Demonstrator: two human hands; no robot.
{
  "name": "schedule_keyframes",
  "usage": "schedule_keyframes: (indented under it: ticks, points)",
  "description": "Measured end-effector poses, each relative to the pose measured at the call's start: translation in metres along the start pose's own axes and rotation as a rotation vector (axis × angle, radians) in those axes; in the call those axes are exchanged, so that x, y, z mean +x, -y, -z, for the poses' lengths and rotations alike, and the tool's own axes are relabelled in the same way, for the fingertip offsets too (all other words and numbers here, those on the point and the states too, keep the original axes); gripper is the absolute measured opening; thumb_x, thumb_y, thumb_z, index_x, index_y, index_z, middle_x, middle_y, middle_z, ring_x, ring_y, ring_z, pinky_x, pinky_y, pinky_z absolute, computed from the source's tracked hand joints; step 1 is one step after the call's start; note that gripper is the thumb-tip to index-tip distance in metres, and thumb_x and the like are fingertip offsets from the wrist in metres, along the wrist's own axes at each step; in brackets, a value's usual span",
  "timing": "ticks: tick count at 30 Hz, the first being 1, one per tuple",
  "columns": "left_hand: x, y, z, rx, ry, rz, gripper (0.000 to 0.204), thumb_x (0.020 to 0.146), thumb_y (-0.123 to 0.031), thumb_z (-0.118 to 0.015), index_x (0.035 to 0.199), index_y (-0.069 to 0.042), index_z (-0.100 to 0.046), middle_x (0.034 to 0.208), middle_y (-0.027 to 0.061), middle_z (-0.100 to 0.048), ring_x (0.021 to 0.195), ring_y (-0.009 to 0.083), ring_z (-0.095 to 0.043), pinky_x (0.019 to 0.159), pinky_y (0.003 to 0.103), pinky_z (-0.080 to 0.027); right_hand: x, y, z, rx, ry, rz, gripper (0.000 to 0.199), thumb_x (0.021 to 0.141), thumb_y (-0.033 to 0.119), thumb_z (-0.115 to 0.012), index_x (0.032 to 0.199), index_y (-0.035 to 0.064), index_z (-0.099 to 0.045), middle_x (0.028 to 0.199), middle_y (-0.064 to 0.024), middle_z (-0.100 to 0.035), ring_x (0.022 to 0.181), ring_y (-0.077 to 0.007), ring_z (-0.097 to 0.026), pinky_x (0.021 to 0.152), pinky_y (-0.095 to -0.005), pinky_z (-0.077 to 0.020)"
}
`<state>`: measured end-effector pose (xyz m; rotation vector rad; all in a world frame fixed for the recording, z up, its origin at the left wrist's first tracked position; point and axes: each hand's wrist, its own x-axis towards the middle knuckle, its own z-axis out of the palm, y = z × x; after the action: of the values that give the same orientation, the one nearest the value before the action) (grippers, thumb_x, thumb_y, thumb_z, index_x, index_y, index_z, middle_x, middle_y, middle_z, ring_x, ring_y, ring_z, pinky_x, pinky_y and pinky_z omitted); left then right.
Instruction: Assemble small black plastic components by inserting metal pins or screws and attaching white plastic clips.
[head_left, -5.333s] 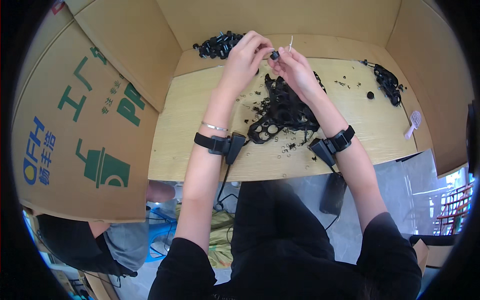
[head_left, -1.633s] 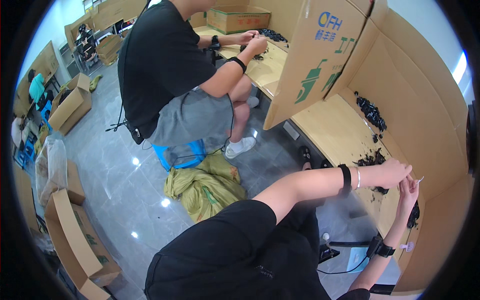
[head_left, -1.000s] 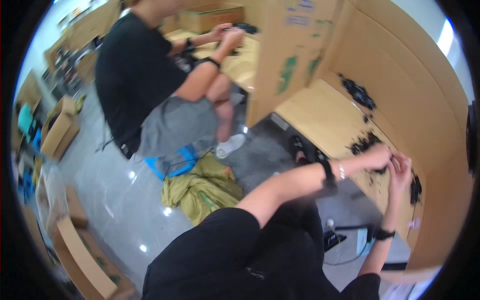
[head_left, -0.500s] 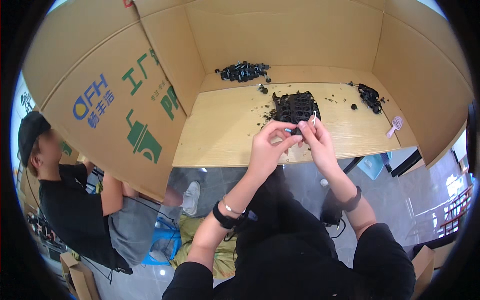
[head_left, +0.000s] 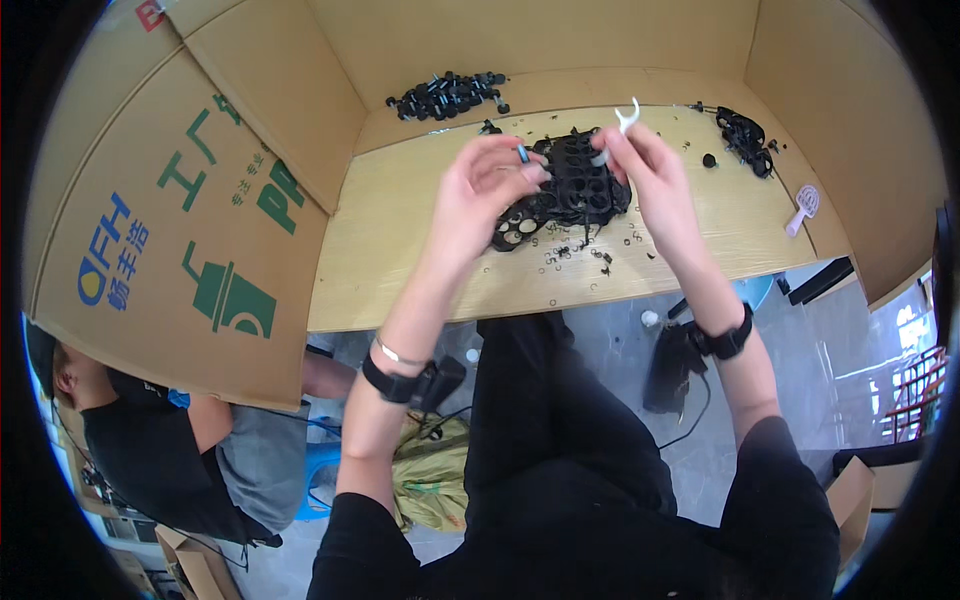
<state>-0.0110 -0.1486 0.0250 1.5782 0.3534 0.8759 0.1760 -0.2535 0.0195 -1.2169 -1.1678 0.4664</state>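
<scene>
My left hand (head_left: 485,185) is raised over the table's left-middle part, its fingers closed on a small bolt (head_left: 522,153). Only the bolt's blue-silver shank shows clearly; its other end is hidden by the fingers. My right hand (head_left: 648,165) grips a white fork-tipped tool (head_left: 628,115), with the two prongs pointing up and away. Between and below the hands lie black moulded sheets with rows of round holes (head_left: 575,185). Small rings and black scraps (head_left: 570,265) are scattered in front of them.
A heap of black-headed bolts (head_left: 445,97) sits at the back left. On the right are a tangle of black parts (head_left: 742,140), a single black knob (head_left: 709,160) and a pale purple paddle-shaped thing (head_left: 803,210). Cardboard walls (head_left: 540,35) surround the table. Another person (head_left: 150,450) sits at left.
My hands have moved apart, the left with the bolt and the right with the white tool. Both are farther forward over the table. The view has shifted, showing more of the black sheets.
</scene>
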Motion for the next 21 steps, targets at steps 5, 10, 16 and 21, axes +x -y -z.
schedule_keyframes:
  ticks: [5, 10, 16, 21]
  points:
    - [0.040, 0.030, 0.022, -0.265, 0.092, 0.131, 0.032, 0.097, -0.008, -0.053, 0.125, 0.006, -0.051, 0.119, 0.0213, -0.063, 0.108, 0.0237, -0.062, 0.096, 0.033, -0.048, 0.050, -0.012, -0.016, 0.221, -0.059, 0.131, 0.021, 0.096, 0.021, -0.061, 0.103, 0.0016, -0.065, 0.094, -0.0005, -0.067, 0.084, -0.0073, -0.055, 0.080, -0.0236, -0.0448]
    - [0.061, 0.049, 0.026, -0.356, 0.117, 0.207, 0.032, 0.095, -0.005, -0.056, 0.126, 0.005, -0.053, 0.118, 0.0189, -0.062, 0.104, 0.0213, -0.062, 0.096, 0.033, -0.048, 0.063, -0.050, -0.022, 0.076, -0.028, 0.288, 0.015, 0.094, 0.012, -0.064, 0.100, -0.0004, -0.069, 0.101, -0.0050, -0.063, 0.096, -0.0118, -0.060, 0.087, -0.0258, -0.0475]
    - [0.089, 0.080, 0.046, -0.262, 0.126, 0.179, 0.032, 0.093, -0.006, -0.061, 0.124, 0.001, -0.056, 0.109, 0.0100, -0.065, 0.099, 0.0167, -0.062, 0.090, 0.028, -0.049, 0.066, -0.074, -0.021, 0.205, 0.021, 0.026, 0.012, 0.091, 0.003, -0.065, 0.100, -0.0011, -0.070, 0.100, -0.0063, -0.063, 0.094, -0.0137, -0.063, 0.085, -0.0261, -0.0521]
    - [0.091, 0.097, 0.050, -0.333, 0.131, 0.368, 0.027, 0.093, -0.008, -0.064, 0.117, 0.002, -0.060, 0.104, 0.0103, -0.066, 0.093, 0.0177, -0.065, 0.084, 0.026, -0.051, 0.063, -0.085, -0.029, 0.164, 0.044, 0.091, 0.012, 0.087, 0.000, -0.066, 0.098, -0.0005, -0.071, 0.100, -0.0077, -0.065, 0.089, -0.0148, -0.066, 0.080, -0.0268, -0.0542]
